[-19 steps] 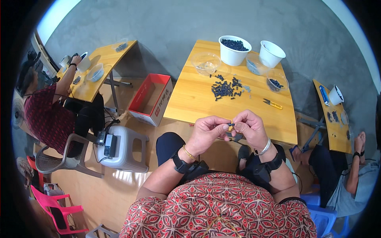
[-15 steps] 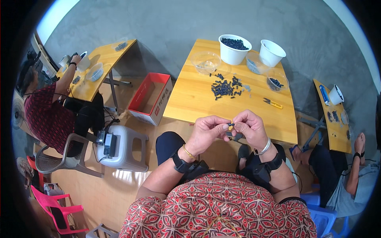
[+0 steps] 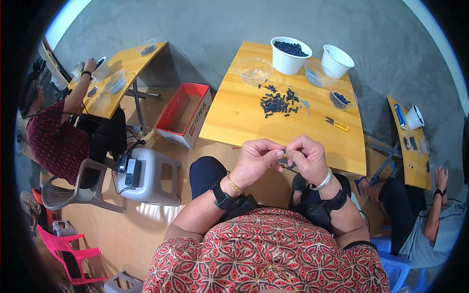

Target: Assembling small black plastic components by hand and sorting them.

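Note:
Just off the near edge of the wooden table (image 3: 273, 134), my left hand (image 3: 255, 160) and my right hand (image 3: 309, 157) meet fingertip to fingertip. Both are closed in a pinch on one small dark plastic part (image 3: 283, 157), mostly covered by the fingers. Ahead of them lies a heap of similar small black parts (image 3: 274, 103), with a few small silvery pieces (image 3: 305, 104) at its right side. Yellow-handled thread snips (image 3: 337, 124) rest on the table to the right, touched by neither hand.
Along the table's far side stand a white tub (image 3: 290, 63) full of dark parts, another white tub (image 3: 336, 63) and clear bowls (image 3: 254, 73). A red-and-white box (image 3: 168, 128) and grey stool (image 3: 146, 178) are at left. Two people sit at side tables.
The view has shifted slightly. My hands stay together, and the dark part is now more hidden between my fingertips. The heap and snips lie as before.

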Action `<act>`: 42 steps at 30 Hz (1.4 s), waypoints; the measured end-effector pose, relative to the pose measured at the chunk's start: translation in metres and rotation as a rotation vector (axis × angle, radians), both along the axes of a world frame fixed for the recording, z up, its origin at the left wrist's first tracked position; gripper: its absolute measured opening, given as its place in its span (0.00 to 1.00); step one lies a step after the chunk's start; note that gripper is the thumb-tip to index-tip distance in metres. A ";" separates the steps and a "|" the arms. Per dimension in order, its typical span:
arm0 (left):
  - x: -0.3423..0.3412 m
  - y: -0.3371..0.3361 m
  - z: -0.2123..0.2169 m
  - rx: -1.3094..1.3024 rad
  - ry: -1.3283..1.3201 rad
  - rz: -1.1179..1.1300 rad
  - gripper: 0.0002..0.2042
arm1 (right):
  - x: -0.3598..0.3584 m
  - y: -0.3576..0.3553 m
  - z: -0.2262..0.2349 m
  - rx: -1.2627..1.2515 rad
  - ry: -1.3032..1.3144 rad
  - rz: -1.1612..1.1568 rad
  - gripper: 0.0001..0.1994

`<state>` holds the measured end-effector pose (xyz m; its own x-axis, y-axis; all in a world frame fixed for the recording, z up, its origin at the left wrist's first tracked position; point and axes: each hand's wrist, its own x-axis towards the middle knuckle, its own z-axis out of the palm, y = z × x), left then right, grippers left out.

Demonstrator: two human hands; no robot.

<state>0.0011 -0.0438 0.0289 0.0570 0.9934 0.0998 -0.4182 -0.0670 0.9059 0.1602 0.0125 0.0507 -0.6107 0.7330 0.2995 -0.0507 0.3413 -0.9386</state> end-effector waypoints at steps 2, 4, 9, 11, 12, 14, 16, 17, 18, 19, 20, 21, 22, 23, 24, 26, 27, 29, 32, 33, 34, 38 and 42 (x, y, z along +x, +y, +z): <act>0.003 0.000 0.002 -0.002 -0.040 0.022 0.05 | -0.001 -0.001 -0.003 -0.087 0.080 0.001 0.03; 0.004 0.001 0.001 -0.005 -0.065 0.025 0.05 | -0.005 -0.001 -0.008 -0.086 0.104 -0.020 0.03; 0.006 0.003 -0.004 -0.044 -0.141 0.081 0.05 | -0.008 0.005 -0.017 -0.106 0.101 -0.081 0.01; 0.003 0.004 -0.010 -0.045 -0.212 0.060 0.05 | -0.006 0.010 -0.013 -0.213 0.090 -0.076 0.04; 0.002 0.005 -0.012 -0.044 -0.211 0.062 0.05 | -0.002 0.011 -0.013 -0.213 0.090 -0.075 0.04; -0.001 0.007 -0.014 -0.059 -0.193 0.039 0.06 | 0.004 0.013 -0.013 -0.133 0.089 -0.103 0.06; -0.001 0.006 -0.014 -0.077 -0.182 0.035 0.06 | 0.007 0.010 -0.007 -0.092 0.016 -0.098 0.06; 0.000 0.006 -0.014 -0.094 -0.170 0.032 0.06 | 0.008 0.008 -0.005 -0.049 -0.056 -0.091 0.05; 0.000 0.006 -0.013 -0.095 -0.170 0.029 0.06 | 0.007 0.008 -0.006 -0.050 -0.056 -0.094 0.05; 0.001 0.005 -0.012 -0.096 -0.151 0.024 0.06 | 0.005 0.007 -0.007 0.024 -0.096 -0.095 0.05; 0.001 0.005 -0.012 -0.098 -0.132 0.019 0.06 | 0.004 0.007 -0.009 0.097 -0.135 -0.094 0.04; 0.002 0.006 -0.012 -0.099 -0.130 0.018 0.06 | 0.004 0.008 -0.011 0.095 -0.134 -0.096 0.04; 0.003 0.007 -0.012 -0.117 -0.151 0.019 0.06 | 0.005 0.008 -0.013 0.128 -0.149 -0.118 0.03; 0.004 0.009 -0.013 -0.135 -0.172 0.021 0.07 | 0.005 0.009 -0.015 0.159 -0.165 -0.140 0.03; 0.004 0.010 -0.014 -0.137 -0.168 0.020 0.07 | 0.004 0.010 -0.018 0.157 -0.162 -0.142 0.03; 0.003 0.016 -0.020 -0.162 -0.278 -0.007 0.07 | 0.002 0.013 -0.026 0.142 -0.123 -0.171 0.02; 0.003 0.019 -0.023 -0.158 -0.276 -0.008 0.07 | 0.000 0.014 -0.030 0.145 -0.121 -0.173 0.02; 0.004 0.027 -0.034 -0.128 -0.307 -0.031 0.07 | -0.002 0.018 -0.040 0.188 -0.098 -0.211 0.03; 0.013 0.045 -0.047 -0.130 0.052 0.147 0.06 | -0.002 0.033 -0.056 0.360 -0.151 -0.277 0.03; 0.015 0.053 -0.055 -0.135 0.053 0.144 0.06 | -0.001 0.039 -0.064 0.355 -0.152 -0.280 0.03; 0.017 0.061 -0.065 0.051 0.306 0.270 0.05 | 0.000 0.045 -0.073 0.445 -0.195 -0.307 0.04; 0.023 0.080 -0.082 0.393 0.861 0.477 0.04 | 0.008 0.064 -0.105 0.639 -0.301 -0.375 0.04; 0.023 0.082 -0.085 0.419 0.961 0.492 0.04 | 0.007 0.060 -0.099 0.717 -0.400 -0.419 0.04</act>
<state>0.0245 0.0386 -0.0558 -0.0954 0.8287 0.5514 0.5855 -0.4013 0.7044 0.1677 0.0725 -0.0487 -0.4930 0.6382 0.5913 0.4913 0.7651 -0.4161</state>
